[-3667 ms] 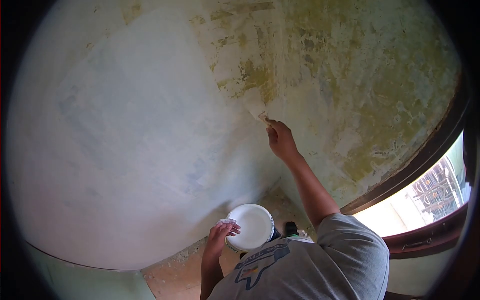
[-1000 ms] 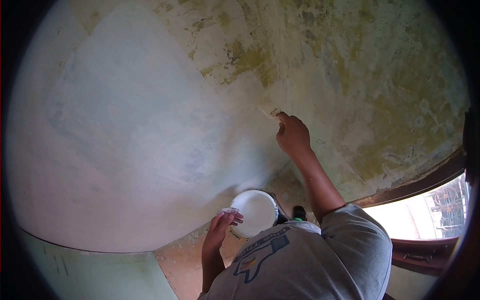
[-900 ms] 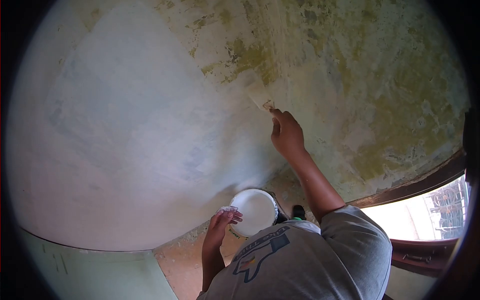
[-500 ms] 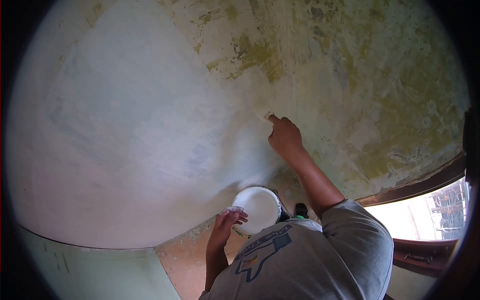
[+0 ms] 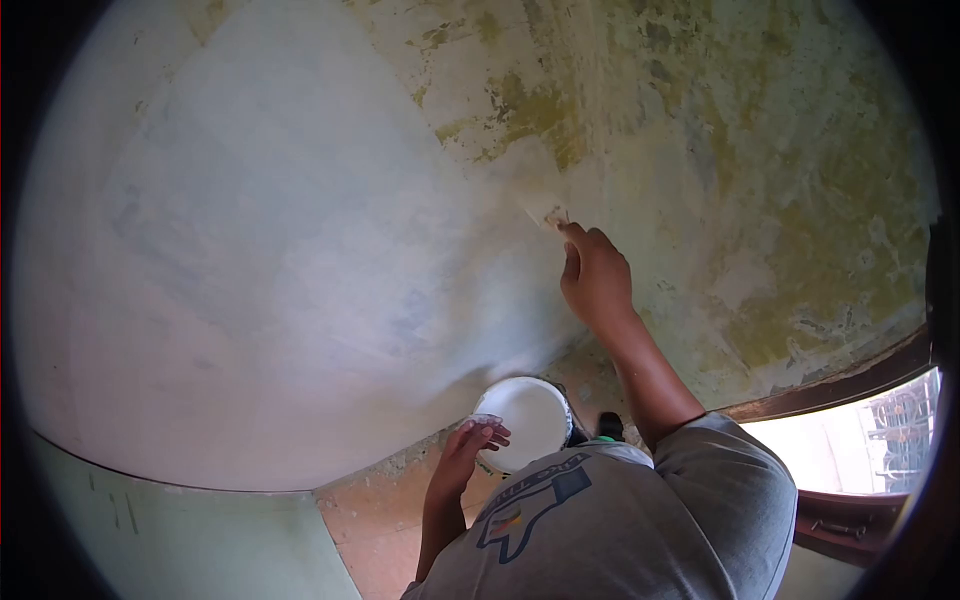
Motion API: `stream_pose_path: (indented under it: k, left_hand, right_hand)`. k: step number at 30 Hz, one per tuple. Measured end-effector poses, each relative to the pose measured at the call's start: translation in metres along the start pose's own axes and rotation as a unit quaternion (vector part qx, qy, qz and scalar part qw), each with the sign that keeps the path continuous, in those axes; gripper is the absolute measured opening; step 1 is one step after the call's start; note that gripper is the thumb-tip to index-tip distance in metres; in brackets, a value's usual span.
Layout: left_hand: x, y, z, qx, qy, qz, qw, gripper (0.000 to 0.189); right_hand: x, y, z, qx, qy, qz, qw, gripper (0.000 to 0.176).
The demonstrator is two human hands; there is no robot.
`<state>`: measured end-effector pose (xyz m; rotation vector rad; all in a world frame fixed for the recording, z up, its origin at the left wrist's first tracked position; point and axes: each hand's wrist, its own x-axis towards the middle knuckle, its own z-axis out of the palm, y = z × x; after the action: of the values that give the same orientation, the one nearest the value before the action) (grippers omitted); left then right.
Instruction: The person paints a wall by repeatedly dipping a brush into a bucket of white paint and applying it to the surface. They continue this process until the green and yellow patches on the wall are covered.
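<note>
My right hand [image 5: 598, 280] reaches up to the wall [image 5: 290, 220], its fingers closed around a putty knife [image 5: 552, 216]. The pale, smeared blade lies at the wall surface, and the handle is mostly hidden in my grip. Low down, my left hand [image 5: 468, 448] is beside the rim of a white bucket [image 5: 535, 425]. Its fingers are bent around a thin, whitish, smeared piece [image 5: 486, 420] that I cannot make out clearly. Inside the bucket the surface looks white and smooth.
Patchy olive-green old paint [image 5: 530, 115] shows on the upper and right wall. A dark-framed window [image 5: 840, 440] stands at lower right. Tan floor [image 5: 385, 520] and a pale green panel [image 5: 200, 540] lie below; a dark shoe [image 5: 610, 425] shows near the bucket.
My right hand and the putty knife have shifted right, and more of the blade shows. My left hand stays by the bucket. The whole view has shifted slightly.
</note>
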<state>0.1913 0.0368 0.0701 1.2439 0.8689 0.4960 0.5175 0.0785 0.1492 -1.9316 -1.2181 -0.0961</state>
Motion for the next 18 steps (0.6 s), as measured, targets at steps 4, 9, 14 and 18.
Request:
stream_pose_path:
  k: [4,9,14,18]
  left_hand:
    - [-0.001,-0.001,0.002,0.002,-0.018,-0.006,1.000,0.028]
    - [-0.002,-0.001,-0.001,-0.008,-0.006,0.003,1.000,0.032]
    - [-0.011,-0.021,-0.023,-0.072,0.001,-0.039,0.997,0.040]
    - [-0.015,-0.053,-0.053,-0.062,0.064,-0.058,0.994,0.038]
  right_hand:
    - [0.005,0.009,0.031,0.015,0.015,-0.016,1.000,0.031]
    - [0.002,-0.006,-0.005,0.008,0.009,0.002,1.000,0.031]
    - [0.013,-0.019,0.009,0.096,0.086,-0.073,0.989,0.034]
    - [0.003,-0.019,0.008,-0.066,-0.072,0.004,0.995,0.037]
